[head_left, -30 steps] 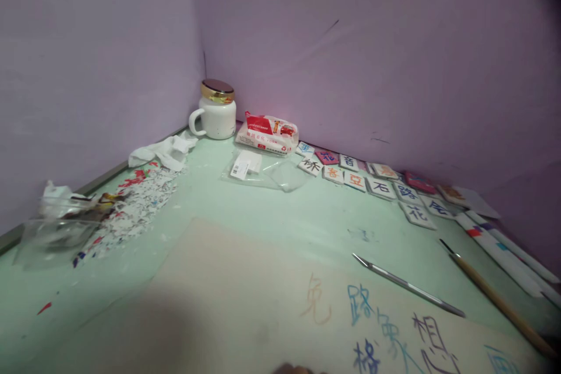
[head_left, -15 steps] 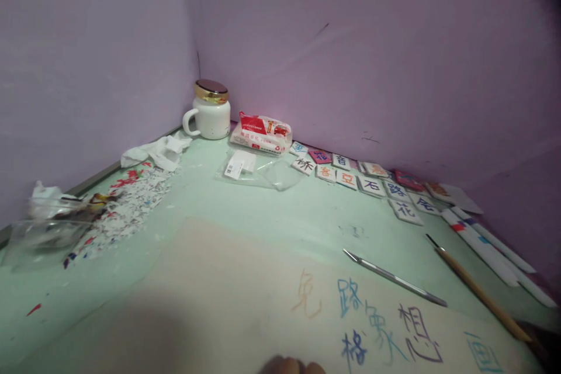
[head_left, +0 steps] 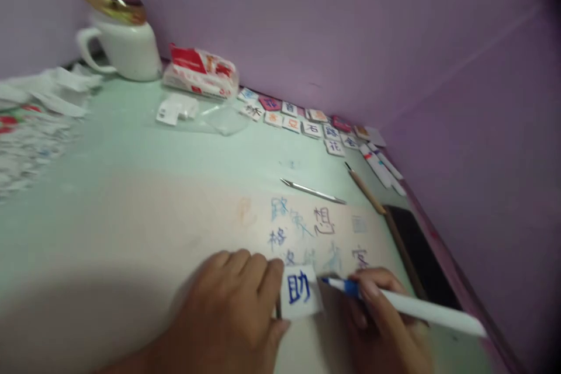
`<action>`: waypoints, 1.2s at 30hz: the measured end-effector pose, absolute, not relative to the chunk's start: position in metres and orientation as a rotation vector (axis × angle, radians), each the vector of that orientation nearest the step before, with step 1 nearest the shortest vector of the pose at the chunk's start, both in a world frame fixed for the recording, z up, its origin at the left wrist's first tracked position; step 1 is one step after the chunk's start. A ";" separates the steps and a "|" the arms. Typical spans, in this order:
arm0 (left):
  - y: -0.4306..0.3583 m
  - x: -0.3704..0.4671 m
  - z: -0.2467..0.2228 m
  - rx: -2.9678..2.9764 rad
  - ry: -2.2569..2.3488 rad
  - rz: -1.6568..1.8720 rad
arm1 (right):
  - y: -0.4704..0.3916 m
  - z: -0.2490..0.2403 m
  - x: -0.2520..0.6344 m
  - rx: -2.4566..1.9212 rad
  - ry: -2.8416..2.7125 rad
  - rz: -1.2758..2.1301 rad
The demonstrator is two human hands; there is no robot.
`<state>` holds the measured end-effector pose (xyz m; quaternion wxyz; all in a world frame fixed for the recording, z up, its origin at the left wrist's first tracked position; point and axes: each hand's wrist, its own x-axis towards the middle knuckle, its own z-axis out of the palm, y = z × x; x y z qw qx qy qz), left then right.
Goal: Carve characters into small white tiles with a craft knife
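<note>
My left hand (head_left: pixel 232 304) grips the left edge of a small white square tile (head_left: pixel 301 292) that bears a dark blue character. In my right hand (head_left: pixel 383 315) is a white marker (head_left: pixel 432 307) with a blue collar, its tip just off the tile's right edge. Both hands are low over a pale sheet (head_left: pixel 144 216) with handwritten characters in several colours. Beyond the sheet's characters lie a silver craft knife (head_left: pixel 313 190) and a wooden-handled tool (head_left: pixel 366 188).
A white mug (head_left: pixel 127 47) with a gold lid stands back left, beside a red-and-white packet (head_left: pixel 201 72). Lettered tiles (head_left: pixel 312 128) and more markers (head_left: pixel 376 166) line the wall. Paper scraps (head_left: pixel 35 146) lie left, a dark phone (head_left: pixel 421 257) right.
The view has tilted down and turned right. Both hands have come into view with the tile and the marker, where only fingertips showed at the bottom edge. The dark phone now shows more fully.
</note>
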<state>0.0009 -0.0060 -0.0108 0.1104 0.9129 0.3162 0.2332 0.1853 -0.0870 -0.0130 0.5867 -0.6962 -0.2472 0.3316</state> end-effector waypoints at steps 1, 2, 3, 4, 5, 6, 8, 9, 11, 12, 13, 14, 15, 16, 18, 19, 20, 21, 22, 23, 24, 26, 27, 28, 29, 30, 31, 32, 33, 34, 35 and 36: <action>-0.008 0.000 -0.008 2.642 0.945 0.641 | -0.085 -0.010 0.183 -1.596 -0.544 0.764; -0.009 -0.002 -0.007 2.619 0.958 0.624 | -0.084 -0.008 0.181 -1.573 -0.548 0.758; -0.011 -0.002 -0.006 2.606 0.970 0.601 | -0.082 -0.007 0.179 -1.568 -0.570 0.766; -0.012 -0.003 -0.005 2.607 0.972 0.588 | -0.080 -0.006 0.178 -1.566 -0.585 0.776; -0.013 -0.003 -0.005 2.614 0.966 0.576 | -0.079 -0.005 0.176 -1.562 -0.603 0.795; -0.013 -0.004 -0.005 2.625 0.957 0.558 | -0.079 -0.005 0.175 -1.560 -0.616 0.818; -0.012 -0.004 -0.004 2.654 0.939 0.526 | -0.078 -0.005 0.174 -1.548 -0.636 0.853; -0.011 -0.004 -0.004 2.666 0.938 0.511 | -0.077 -0.005 0.174 -1.540 -0.648 0.855; -0.010 -0.005 -0.002 2.678 0.946 0.477 | -0.075 -0.004 0.174 -1.526 -0.683 0.832; -0.009 -0.005 -0.002 2.677 0.953 0.462 | -0.075 -0.004 0.174 -1.523 -0.702 0.819; -0.009 -0.005 -0.001 2.674 0.957 0.446 | -0.074 -0.003 0.174 -1.523 -0.718 0.806; -0.009 -0.005 0.000 2.672 0.961 0.431 | -0.073 -0.003 0.174 -1.527 -0.734 0.799; -0.009 -0.005 0.001 2.673 0.961 0.415 | -0.072 -0.002 0.174 -1.531 -0.751 0.796; -0.009 -0.005 0.002 2.676 0.962 0.398 | -0.072 -0.002 0.174 -1.534 -0.768 0.792; -0.008 -0.004 0.004 2.681 0.976 0.364 | -0.071 -0.003 0.174 -1.537 -0.799 0.786; -0.008 -0.004 0.006 2.682 0.987 0.346 | -0.071 -0.003 0.174 -1.537 -0.809 0.786; -0.008 -0.003 0.007 2.681 0.997 0.328 | -0.070 -0.003 0.174 -1.535 -0.813 0.787; -0.008 -0.003 0.008 2.680 1.006 0.311 | -0.070 -0.003 0.174 -1.532 -0.812 0.788; -0.008 -0.003 0.009 2.679 1.013 0.296 | -0.070 -0.003 0.173 -1.526 -0.812 0.792; -0.008 -0.002 0.010 2.680 1.015 0.284 | -0.069 -0.004 0.173 -1.519 -0.810 0.795; -0.008 -0.002 0.011 2.682 1.018 0.275 | -0.069 -0.004 0.173 -1.510 -0.808 0.797; -0.009 -0.002 0.012 2.689 1.027 0.266 | -0.068 -0.004 0.172 -1.494 -0.807 0.798; -0.010 -0.002 0.012 2.694 1.033 0.264 | -0.068 -0.003 0.172 -1.487 -0.807 0.798; -0.010 -0.002 0.012 2.699 1.037 0.262 | -0.067 -0.003 0.172 -1.482 -0.807 0.797; -0.010 -0.002 0.012 2.704 1.041 0.260 | -0.067 -0.003 0.172 -1.478 -0.810 0.795; -0.011 -0.002 0.012 2.709 1.044 0.258 | -0.067 -0.003 0.172 -1.476 -0.814 0.791; -0.011 -0.001 0.012 2.714 1.046 0.255 | -0.068 -0.003 0.172 -1.476 -0.819 0.785; -0.012 -0.001 0.013 2.719 1.048 0.252 | -0.068 -0.002 0.172 -1.477 -0.825 0.777; -0.012 0.000 0.013 2.724 1.049 0.249 | -0.068 -0.002 0.172 -1.480 -0.830 0.769; -0.012 0.000 0.014 2.729 1.049 0.247 | -0.069 -0.001 0.172 -1.483 -0.835 0.760; -0.012 0.000 0.014 2.733 1.049 0.245 | -0.069 0.000 0.172 -1.486 -0.839 0.753; -0.013 0.001 0.015 2.737 1.051 0.243 | -0.069 0.001 0.172 -1.488 -0.841 0.747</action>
